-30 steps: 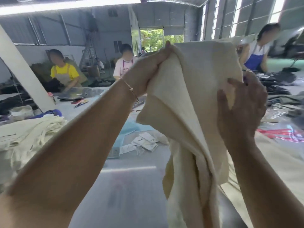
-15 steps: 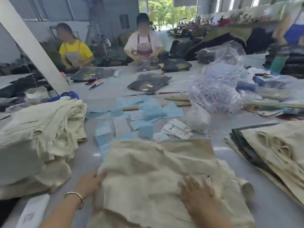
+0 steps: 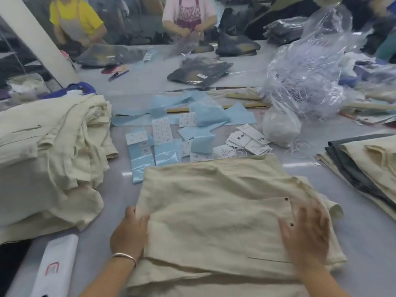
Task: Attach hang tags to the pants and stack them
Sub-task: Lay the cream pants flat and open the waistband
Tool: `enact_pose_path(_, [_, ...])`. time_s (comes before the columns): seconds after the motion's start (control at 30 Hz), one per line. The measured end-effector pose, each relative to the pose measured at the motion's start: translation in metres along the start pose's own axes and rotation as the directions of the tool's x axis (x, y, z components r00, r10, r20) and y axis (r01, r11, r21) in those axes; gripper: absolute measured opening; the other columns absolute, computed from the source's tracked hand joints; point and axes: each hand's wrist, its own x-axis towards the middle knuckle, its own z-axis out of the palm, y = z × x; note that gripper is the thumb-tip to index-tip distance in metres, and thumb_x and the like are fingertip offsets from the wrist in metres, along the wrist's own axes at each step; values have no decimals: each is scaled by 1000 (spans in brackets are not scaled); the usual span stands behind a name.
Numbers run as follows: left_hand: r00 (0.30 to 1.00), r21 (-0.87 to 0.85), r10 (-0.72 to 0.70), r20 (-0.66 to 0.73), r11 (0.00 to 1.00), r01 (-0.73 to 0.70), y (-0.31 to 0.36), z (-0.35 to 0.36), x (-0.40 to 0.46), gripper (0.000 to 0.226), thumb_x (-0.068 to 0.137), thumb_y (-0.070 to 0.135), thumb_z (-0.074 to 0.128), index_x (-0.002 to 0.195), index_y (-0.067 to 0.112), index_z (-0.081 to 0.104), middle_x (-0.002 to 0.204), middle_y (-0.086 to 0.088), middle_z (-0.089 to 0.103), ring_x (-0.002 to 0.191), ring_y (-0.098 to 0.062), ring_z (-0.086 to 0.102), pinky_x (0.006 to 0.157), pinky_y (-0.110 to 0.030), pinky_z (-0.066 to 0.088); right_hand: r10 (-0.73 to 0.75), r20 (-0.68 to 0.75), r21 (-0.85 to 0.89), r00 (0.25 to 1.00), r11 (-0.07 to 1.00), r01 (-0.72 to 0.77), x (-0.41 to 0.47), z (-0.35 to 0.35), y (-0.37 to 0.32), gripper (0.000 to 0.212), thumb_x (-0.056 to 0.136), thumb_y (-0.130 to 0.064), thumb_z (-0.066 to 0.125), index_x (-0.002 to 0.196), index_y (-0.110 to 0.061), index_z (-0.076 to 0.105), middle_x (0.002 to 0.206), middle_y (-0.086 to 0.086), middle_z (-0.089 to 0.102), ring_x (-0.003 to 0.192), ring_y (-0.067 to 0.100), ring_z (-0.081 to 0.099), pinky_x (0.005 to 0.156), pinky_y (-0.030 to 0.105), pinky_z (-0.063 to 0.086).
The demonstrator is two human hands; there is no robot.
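Note:
A cream pair of pants point(image 3: 214, 202) lies folded flat on the grey table in front of me. My left hand point(image 3: 129, 230) rests on its left edge, fingers pressed against the fabric. My right hand point(image 3: 306, 236) lies flat and spread on the right side, near two dark holes in a flap. White hang tags point(image 3: 248, 140) with strings lie in a loose heap just beyond the pants. A pile of cream pants point(image 3: 49, 151) sits at the left, and a stack of cream and dark pants point(image 3: 364, 161) at the right.
Light blue bags and label sheets point(image 3: 162, 129) are scattered mid-table. A clear plastic bag of white strings point(image 3: 308, 71) stands back right. A white packet point(image 3: 57, 266) lies near left. Two people point(image 3: 188, 16) work across the table with dark garments point(image 3: 199, 70).
A second ago both hands held the cream pants up in the air. The pants now lie folded on the table with both hands pressed on them, the right hand sliding rightward.

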Motion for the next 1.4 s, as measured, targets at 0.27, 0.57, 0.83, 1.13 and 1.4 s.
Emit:
enact_pose_path(0.27, [783,284,568,-253,818,-501,25,2,-14,16,72,13,58,76,14,73,92,-11,66,82,-37,61,67,-43,49,371,249,181,894,889,-420,25,-39,32,57,76,-35,78,117,-16,43,110,13,61,91,36,57,73,43,45])
enact_pose_path(0.57, [777,-700,540,324,689,-187,155,28,-95,16,94,31,60,90,19,70,82,4,71,75,-11,67,67,-29,52,-175,305,486,936,874,5,16,-59,-40,57,74,-11,75,127,-21,55,109,-9,61,105,13,57,92,31,45])
enact_pose_path(0.83, [772,-643,419,479,766,-17,230,66,-102,21,78,29,76,65,22,61,54,12,56,56,-6,50,57,-20,41,-438,628,549,643,835,33,-3,-35,-9,27,83,-30,63,109,-23,63,97,-17,67,90,4,62,81,28,51])
enact_pose_path(1.13, [819,-364,417,393,889,-278,231,92,-93,21,94,32,50,109,23,61,102,0,69,97,-26,61,84,-38,48,187,41,607,982,776,-173,51,-42,67,28,80,0,65,95,-24,67,85,-4,65,74,12,56,65,23,45])
enact_pose_path(1.4, [839,-264,458,294,882,-389,225,106,-97,21,99,36,46,115,29,57,98,-2,70,94,-29,63,71,-35,45,154,746,635,648,131,-761,130,-24,120,44,84,5,64,123,-10,51,96,12,66,65,16,64,50,18,49])
